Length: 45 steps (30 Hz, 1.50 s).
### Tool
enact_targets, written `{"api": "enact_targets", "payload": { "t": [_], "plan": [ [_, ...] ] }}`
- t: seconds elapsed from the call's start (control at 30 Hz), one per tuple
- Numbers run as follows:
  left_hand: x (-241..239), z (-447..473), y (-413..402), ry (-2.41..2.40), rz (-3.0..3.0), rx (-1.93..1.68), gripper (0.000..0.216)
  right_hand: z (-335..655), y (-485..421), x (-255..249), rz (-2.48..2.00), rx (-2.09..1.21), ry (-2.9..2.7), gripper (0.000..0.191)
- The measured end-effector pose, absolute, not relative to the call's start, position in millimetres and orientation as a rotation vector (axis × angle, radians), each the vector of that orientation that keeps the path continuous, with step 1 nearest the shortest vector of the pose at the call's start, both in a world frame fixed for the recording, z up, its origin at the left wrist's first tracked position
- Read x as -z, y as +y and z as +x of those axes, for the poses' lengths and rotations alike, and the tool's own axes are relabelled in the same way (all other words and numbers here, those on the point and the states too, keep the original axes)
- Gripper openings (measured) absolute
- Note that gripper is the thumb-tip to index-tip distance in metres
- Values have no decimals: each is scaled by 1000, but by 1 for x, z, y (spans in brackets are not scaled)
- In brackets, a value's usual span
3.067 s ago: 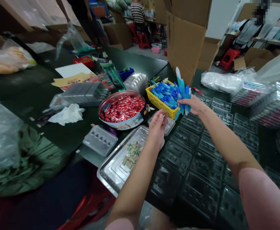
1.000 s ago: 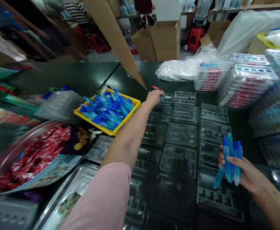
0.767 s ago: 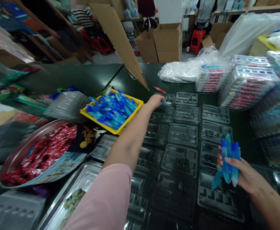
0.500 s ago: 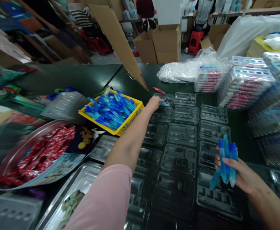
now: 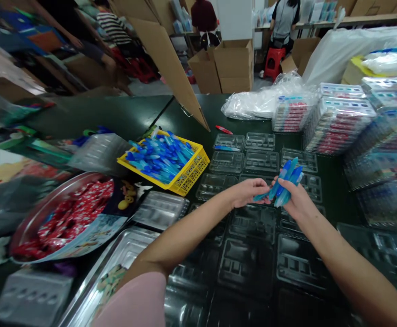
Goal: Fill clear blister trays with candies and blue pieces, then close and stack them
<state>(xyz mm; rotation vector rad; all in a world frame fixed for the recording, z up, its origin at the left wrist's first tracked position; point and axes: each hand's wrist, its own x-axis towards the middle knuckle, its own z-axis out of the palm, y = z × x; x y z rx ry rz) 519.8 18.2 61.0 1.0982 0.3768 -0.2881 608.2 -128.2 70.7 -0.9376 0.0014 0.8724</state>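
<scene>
My right hand is closed around a bunch of slim, pen-like blue plastic pieces, some dark blue and some light blue. Beside it, the fingers of my left hand pinch the end of a light blue piece at the bunch's lower left. Both hands are above rows of clear plastic blister trays with moulded compartments. One similar blue piece lies in a tray of the far row. To the left, a yellow plastic basket is heaped with more such blue pieces.
A red piece lies beyond the trays. Stacks of filled clear packs stand on the right. At left are a round tub of red packets and a metal tray. A cardboard flap leans behind; people sit and stand farther back.
My left hand has come back from the far tray, leaving a blue piece there, to the bunch. My right hand has moved up and left with the bunch.
</scene>
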Motion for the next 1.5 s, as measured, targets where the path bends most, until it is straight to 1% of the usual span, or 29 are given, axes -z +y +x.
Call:
{"api": "enact_targets", "payload": {
  "t": [0.13, 0.23, 0.27, 0.37, 0.43, 0.47, 0.53, 0.63, 0.73, 0.9, 1.03, 1.13, 1.23, 1.3, 1.37, 1.5],
  "plan": [
    [-58, 498, 23, 414, 1106, 268, 48, 598, -123, -66, -910, -912, 38, 36],
    [-54, 492, 56, 391, 1362, 217, 45, 606, -123, -65, -848, -846, 126, 27],
    [-53, 492, 71, 390, 1489, 163, 40, 610, -123, -65, -826, -825, 170, 25],
    [-53, 500, 121, 473, 1979, -207, 16, 621, -125, -66, -783, -796, 290, 19],
    [-52, 510, 150, 564, 2249, -436, 11, 622, -127, -65, -784, -800, 327, 16],
    [-50, 516, 163, 589, 2361, -476, 10, 621, -128, -64, -793, -813, 337, 16],
    [-45, 526, 181, 590, 2535, -450, 11, 617, -131, -63, -825, -835, 352, 16],
    [-35, 533, 194, 517, 2642, -329, 16, 613, -137, -63, -870, -832, 391, 11],
    [-27, 528, 196, 430, 2657, -216, 17, 613, -142, -64, -878, -826, 430, 6],
    [-17, 513, 193, 396, 2669, -92, 20, 614, -147, -61, -883, -838, 452, 5],
    [-19, 510, 190, 463, 2654, -122, 22, 607, -149, -56, -876, -852, 442, 6],
    [-31, 506, 169, 517, 2622, -224, 25, 599, -149, -54, -875, -867, 368, 11],
    [-47, 494, 118, 542, 2278, -328, 21, 588, -145, -55, -905, -891, 285, 18],
    [-58, 483, 75, 486, 1878, -188, 25, 577, -140, -57, -938, -904, 236, 24],
    [-66, 470, 36, 443, 1597, -53, 28, 563, -133, -59, -961, -932, 179, 29],
    [-70, 447, -4, 457, 1427, -83, 36, 532, -126, -61, -983, -997, 108, 35]
  ]
}}
